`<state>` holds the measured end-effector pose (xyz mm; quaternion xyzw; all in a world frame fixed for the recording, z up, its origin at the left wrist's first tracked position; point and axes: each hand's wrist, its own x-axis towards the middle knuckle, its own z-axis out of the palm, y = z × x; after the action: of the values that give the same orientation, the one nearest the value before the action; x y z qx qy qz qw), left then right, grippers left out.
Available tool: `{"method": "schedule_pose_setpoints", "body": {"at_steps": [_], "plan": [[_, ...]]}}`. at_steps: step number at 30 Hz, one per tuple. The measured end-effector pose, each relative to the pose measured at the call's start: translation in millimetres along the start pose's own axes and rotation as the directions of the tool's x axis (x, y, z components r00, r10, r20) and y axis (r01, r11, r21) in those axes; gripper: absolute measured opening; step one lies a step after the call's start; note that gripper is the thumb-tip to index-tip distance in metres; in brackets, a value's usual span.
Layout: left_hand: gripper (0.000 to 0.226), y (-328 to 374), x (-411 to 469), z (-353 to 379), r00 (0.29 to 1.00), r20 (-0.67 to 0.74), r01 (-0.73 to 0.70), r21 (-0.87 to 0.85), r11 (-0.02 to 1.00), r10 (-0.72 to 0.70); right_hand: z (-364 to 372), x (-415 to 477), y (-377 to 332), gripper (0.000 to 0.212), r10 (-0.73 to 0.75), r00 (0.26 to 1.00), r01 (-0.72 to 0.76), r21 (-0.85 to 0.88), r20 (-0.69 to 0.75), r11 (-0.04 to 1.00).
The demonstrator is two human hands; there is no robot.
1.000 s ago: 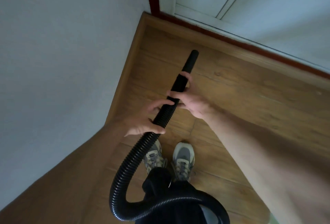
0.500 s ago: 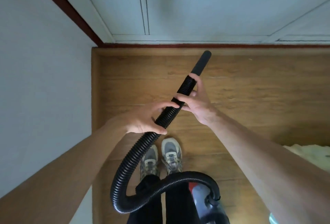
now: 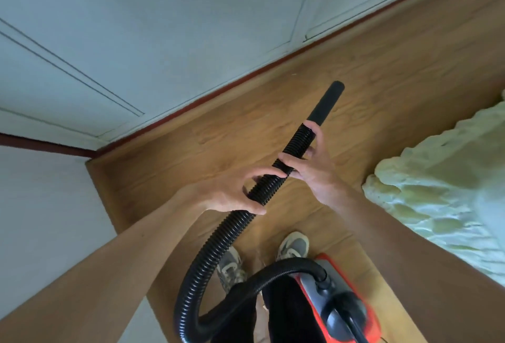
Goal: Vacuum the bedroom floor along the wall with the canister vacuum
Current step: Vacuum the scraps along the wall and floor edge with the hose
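A black ribbed vacuum hose loops up from the red and grey canister by my feet. It ends in a smooth black nozzle that hangs in the air above the wooden floor, pointing toward the white wall panels. My left hand grips the ribbed hose lower down. My right hand grips it higher, just below the nozzle.
A dark red skirting strip runs along the foot of the white panelled wall. A plain white wall closes the corner at left. Pale green bedding bulges in at right. My shoes stand beside the canister.
The view has swung to the right: the corner has slid left, bedding and the red canister have come into sight. Both hands keep their hold on the hose.
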<state>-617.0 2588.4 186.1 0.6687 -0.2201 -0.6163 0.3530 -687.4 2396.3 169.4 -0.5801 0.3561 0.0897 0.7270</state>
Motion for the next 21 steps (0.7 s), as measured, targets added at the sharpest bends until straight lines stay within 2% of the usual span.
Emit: {"method": "schedule_pose_setpoints", "body": {"at_steps": [4,12,17,21], "plan": [[0.074,44,36,21,1.0,0.028,-0.018,0.182,0.983,0.013,-60,-13,-6,0.077,-0.004,0.997,0.008,0.054,-0.075,0.999],[0.076,150,105,71,0.968,0.245,-0.04,0.371,0.928,-0.056,-176,-52,-18,0.076,-0.1,0.955,0.137,0.114,-0.279,0.984],[0.074,209,141,110,0.897,0.417,-0.024,0.372,0.928,-0.144,-239,-81,-18,0.078,-0.122,0.913,0.2,0.167,-0.389,0.965],[0.075,234,165,145,0.858,0.492,-0.125,0.481,0.868,-0.149,-274,-111,-8,0.081,-0.115,0.853,0.217,0.146,-0.508,0.965]]}}
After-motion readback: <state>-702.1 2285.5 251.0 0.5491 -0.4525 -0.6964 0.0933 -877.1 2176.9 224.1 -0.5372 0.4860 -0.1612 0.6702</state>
